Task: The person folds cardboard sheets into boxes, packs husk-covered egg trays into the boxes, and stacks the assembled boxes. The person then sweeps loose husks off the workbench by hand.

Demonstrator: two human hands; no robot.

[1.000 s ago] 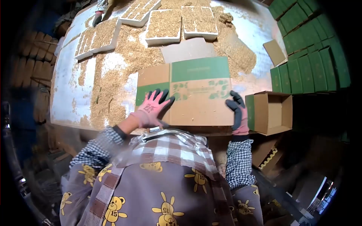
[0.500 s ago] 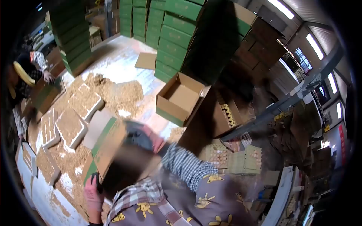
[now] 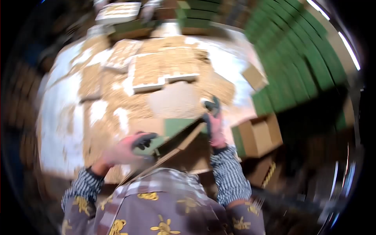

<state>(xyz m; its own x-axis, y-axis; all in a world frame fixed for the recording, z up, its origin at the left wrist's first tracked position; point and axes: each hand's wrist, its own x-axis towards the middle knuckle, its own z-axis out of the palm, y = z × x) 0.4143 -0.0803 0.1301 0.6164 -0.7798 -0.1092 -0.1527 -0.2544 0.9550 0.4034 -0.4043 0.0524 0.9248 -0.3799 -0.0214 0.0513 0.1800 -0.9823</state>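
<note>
An open cardboard box (image 3: 192, 158) with a green band and raised flaps stands against my body, tilted. My right hand (image 3: 215, 125), in a pink glove with dark fingers, grips the upper edge at its right side. Close to the box's left edge is my left hand (image 3: 127, 149), gloved alike, its fingers spread from the thumb and partly blurred. I see nothing held in it. A pale flat sheet or flap (image 3: 174, 100) reaches from the box's far side over the loose tan filling (image 3: 137, 105) on the table.
White-rimmed trays (image 3: 147, 88) covered with tan filling lie on the white table (image 3: 58, 137). Another open carton (image 3: 260, 137) stands at the right, below stacked green cartons (image 3: 295, 66). Across the table, a person's sleeve (image 3: 150, 8) shows by a white tray (image 3: 117, 13).
The view has swung left, so the table now lies ahead. The box has come in front of my body. My left hand has left its side and opened; my right hand grips its edge.
</note>
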